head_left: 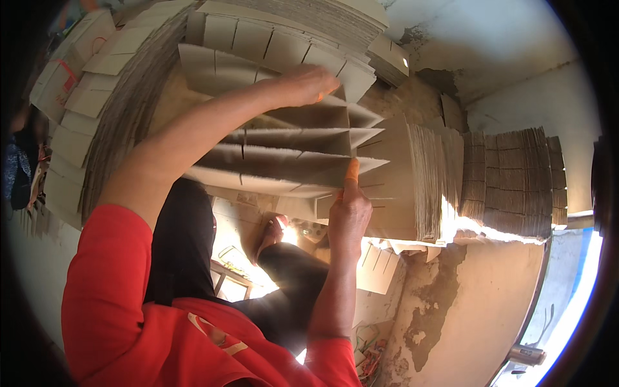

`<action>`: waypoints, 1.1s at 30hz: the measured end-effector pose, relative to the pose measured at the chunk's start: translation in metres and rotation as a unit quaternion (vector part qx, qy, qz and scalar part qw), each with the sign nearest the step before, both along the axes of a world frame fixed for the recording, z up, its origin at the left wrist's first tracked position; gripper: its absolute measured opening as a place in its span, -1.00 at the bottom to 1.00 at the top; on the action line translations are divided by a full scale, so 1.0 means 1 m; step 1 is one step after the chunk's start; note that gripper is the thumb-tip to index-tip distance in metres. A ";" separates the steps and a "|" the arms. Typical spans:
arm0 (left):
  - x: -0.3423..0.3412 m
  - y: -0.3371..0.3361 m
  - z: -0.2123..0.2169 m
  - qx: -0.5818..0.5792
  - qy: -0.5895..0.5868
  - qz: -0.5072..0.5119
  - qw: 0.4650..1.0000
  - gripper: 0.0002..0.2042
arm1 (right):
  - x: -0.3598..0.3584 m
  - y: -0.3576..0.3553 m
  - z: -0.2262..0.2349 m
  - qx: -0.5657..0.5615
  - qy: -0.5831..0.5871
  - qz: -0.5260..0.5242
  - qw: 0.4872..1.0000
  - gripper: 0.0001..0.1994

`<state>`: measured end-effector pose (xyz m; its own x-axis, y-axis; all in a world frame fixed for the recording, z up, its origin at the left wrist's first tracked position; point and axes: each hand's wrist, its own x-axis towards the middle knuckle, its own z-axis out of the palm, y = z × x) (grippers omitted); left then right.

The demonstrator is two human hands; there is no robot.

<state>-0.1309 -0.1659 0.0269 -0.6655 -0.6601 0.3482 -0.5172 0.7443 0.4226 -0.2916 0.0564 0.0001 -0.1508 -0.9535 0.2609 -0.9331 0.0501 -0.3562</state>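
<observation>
one cardboard divider grid [296, 140], twelve o'clock: at least four long upright strips, flat, matte, slotted. your two hands: left [304, 85], curled at its one o'clock; right [351, 205], index finger extended at its four o'clock; pinch of either, cannot tell. one ridged stack [516, 177], three o'clock.

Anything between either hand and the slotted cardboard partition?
Nothing visible: the right hand is at the slotted cardboard partition, near right side; the left hand is at its far right side.
</observation>
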 end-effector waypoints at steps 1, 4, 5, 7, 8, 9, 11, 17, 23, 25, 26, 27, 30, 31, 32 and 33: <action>0.002 0.002 -0.004 0.009 -0.027 0.005 1.000 -0.85 | 0.000 0.000 0.002 0.000 0.013 0.000 1.000 -0.28; 0.015 0.006 -0.006 0.030 -0.018 0.019 0.999 -0.83 | -0.001 0.000 0.014 -0.029 0.054 -0.001 0.998 -0.30; 0.020 0.010 -0.002 0.036 0.000 0.021 0.999 -0.81 | -0.004 -0.001 0.009 -0.027 0.074 -0.003 0.997 -0.30; 0.032 0.023 0.006 0.029 0.008 0.036 0.999 -0.79 | -0.013 -0.006 -0.005 -0.028 0.115 -0.004 0.993 -0.31; 0.039 0.033 0.011 0.025 0.012 0.044 0.999 -0.75 | -0.017 -0.006 0.006 0.043 0.098 0.001 0.994 -0.37; 0.049 0.044 0.016 0.038 -0.001 0.059 0.998 -0.72 | -0.026 -0.009 0.008 0.064 0.038 0.042 0.996 -0.39; 0.061 0.075 0.031 0.064 -0.023 0.075 0.995 -0.66 | -0.050 -0.003 0.016 0.077 -0.057 0.107 0.990 -0.44; 0.111 0.179 0.053 0.062 -0.064 0.046 0.995 -0.60 | -0.112 0.016 0.042 -0.030 0.050 -0.122 0.991 -0.36; 0.129 0.190 0.005 0.015 -0.070 0.037 0.997 -0.84 | -0.149 0.007 0.011 0.033 0.278 -0.114 0.953 -0.40; 0.126 0.181 0.005 0.016 -0.036 0.061 0.997 -0.90 | -0.163 0.002 0.006 0.019 0.246 -0.106 0.963 -0.54; 0.124 0.174 0.008 -0.008 -0.032 0.056 0.998 -0.94 | -0.172 -0.001 0.004 0.025 0.220 -0.107 0.969 -0.58; 0.123 0.167 0.006 0.005 -0.047 0.045 0.998 -0.95 | -0.180 -0.002 0.001 0.031 0.194 -0.109 0.974 -0.61; 0.127 0.162 -0.005 0.036 -0.078 0.044 0.995 -0.91 | -0.169 -0.003 0.019 0.041 0.150 -0.147 0.977 -0.67; 0.127 0.165 -0.008 0.041 -0.073 0.053 0.995 -0.90 | -0.166 -0.003 0.025 0.027 0.131 -0.162 0.978 -0.68; 0.128 0.168 -0.011 0.046 -0.068 0.061 0.995 -0.89 | -0.163 -0.002 0.031 0.013 0.112 -0.176 0.978 -0.68; 0.128 0.168 -0.013 0.032 -0.049 0.056 0.997 -0.87 | -0.160 -0.001 0.038 -0.001 0.093 -0.191 0.977 -0.68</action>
<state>-0.0032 0.0025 0.0143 -0.6151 -0.7510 0.2402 -0.6369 0.6528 0.4101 -0.4515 0.0554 0.0377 -0.4453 -0.8369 0.3184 -0.8951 0.4066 -0.1831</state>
